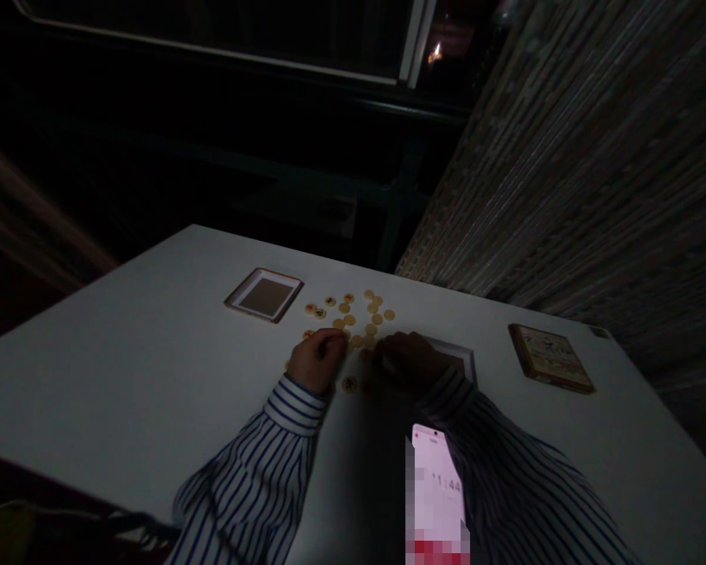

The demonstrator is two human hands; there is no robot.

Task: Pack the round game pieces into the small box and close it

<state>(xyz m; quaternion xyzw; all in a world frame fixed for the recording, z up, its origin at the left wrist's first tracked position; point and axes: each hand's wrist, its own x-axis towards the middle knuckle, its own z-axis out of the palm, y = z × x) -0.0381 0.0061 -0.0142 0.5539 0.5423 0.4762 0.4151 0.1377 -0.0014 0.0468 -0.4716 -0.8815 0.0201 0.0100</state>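
Note:
Round wooden xiangqi pieces (349, 320) lie loosely scattered on the white table (153, 345), some showing red or black characters, others plain side up. My left hand (318, 359) rests at their near left edge with its fingers curled into a pinch; what is inside them is hidden. On the other side, my right hand (409, 361) is in deep shadow, bent inward with its fingertips close to a piece (367, 355). Its fingers look curled, and I cannot make out what they hold. One black-marked piece (349, 384) lies between my wrists.
An open shallow box part (229, 302) stands at the left. Another tray (471, 361) is partly under my right forearm. A decorated box lid (550, 357) lies farther right. A lit phone (438, 479) sits in front, and a string curtain (541, 173) hangs behind the table's right side.

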